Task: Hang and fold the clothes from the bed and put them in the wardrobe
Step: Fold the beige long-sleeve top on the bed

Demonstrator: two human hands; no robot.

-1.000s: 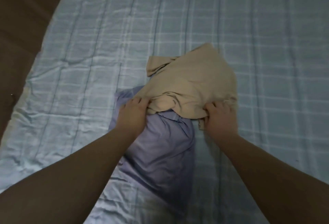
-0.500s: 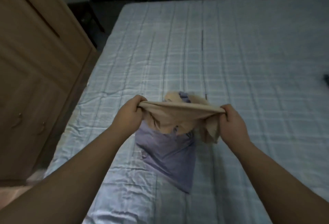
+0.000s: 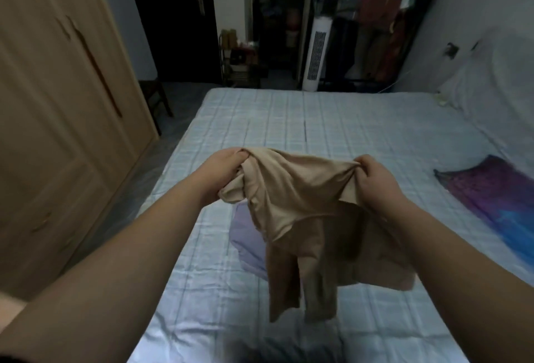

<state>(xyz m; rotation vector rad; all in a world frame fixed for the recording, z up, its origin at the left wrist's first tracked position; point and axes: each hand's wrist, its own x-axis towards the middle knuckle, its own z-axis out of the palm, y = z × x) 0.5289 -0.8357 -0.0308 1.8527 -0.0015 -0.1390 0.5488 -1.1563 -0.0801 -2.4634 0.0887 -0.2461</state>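
A beige garment [image 3: 303, 218] hangs in the air above the bed [image 3: 289, 120], stretched between my two hands. My left hand [image 3: 224, 170] grips its top left corner in a fist. My right hand [image 3: 375, 180] grips the top right corner. The cloth drapes down, with two narrow parts dangling at the bottom. Beneath it a lilac garment [image 3: 245, 238] lies on the checked sheet, mostly hidden by the beige one. The wooden wardrobe [image 3: 57, 117] stands along the left, its doors closed.
A purple and blue cloth [image 3: 497, 198] lies on the bed's right side. A white pillow [image 3: 491, 79] sits at the far right. Beyond the bed stand a white tower fan [image 3: 315, 56], a dark doorway and a rack of hanging clothes [image 3: 384, 30].
My hands took hold of the beige garment lying on the lilac one and lifted it clear of the bed, spreading it. The view tilted up to show the room.
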